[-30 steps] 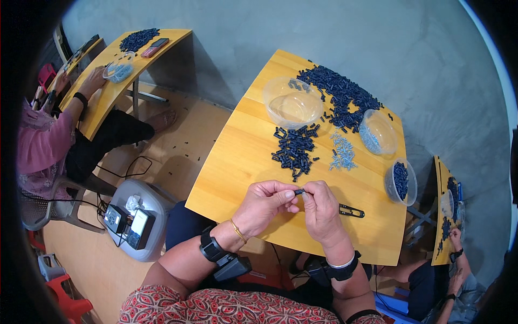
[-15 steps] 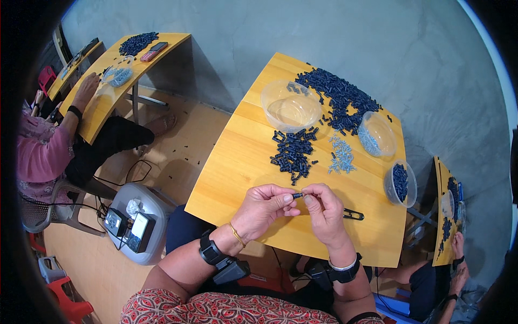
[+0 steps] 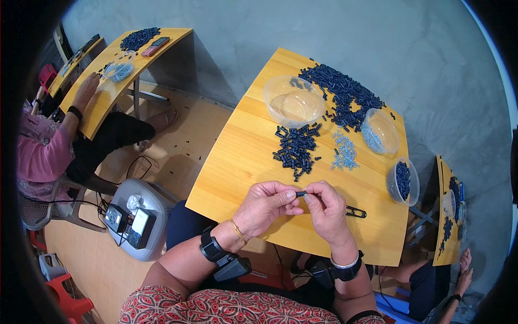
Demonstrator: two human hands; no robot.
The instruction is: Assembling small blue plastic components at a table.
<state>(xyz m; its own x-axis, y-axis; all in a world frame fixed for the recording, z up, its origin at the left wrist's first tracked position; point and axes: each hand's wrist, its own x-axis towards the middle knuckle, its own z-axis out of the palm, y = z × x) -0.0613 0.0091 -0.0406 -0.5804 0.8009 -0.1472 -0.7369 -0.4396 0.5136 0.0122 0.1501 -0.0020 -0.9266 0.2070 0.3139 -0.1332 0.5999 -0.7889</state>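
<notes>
In front of me, over the table's near part, both hands meet at a small dark plastic tube-like piece (image 3: 300,194). My left hand (image 3: 268,206) is closed, pinching one end between thumb and forefinger. At the other end, my right hand (image 3: 328,211) is closed too, its thumb and forefinger at the tip; a tiny pale bit shows there, too small to name. Beside the right hand lies a flat black slotted tool (image 3: 355,211), partly hidden by that hand. Beyond my hands are a loose pile of dark pieces (image 3: 295,151) and a scatter of small pale-blue pieces (image 3: 343,151).
On the wooden table (image 3: 226,167) stand a wide clear bowl (image 3: 294,108), a tub with pale-blue pieces (image 3: 380,132) and a tub with dark pieces (image 3: 403,181). A large dark heap (image 3: 342,89) lies at the back. Other people sit at tables left and right.
Both hands still pinch the small dark piece, which has turned slightly and shows more between the fingers. The whole view has shifted a little.
</notes>
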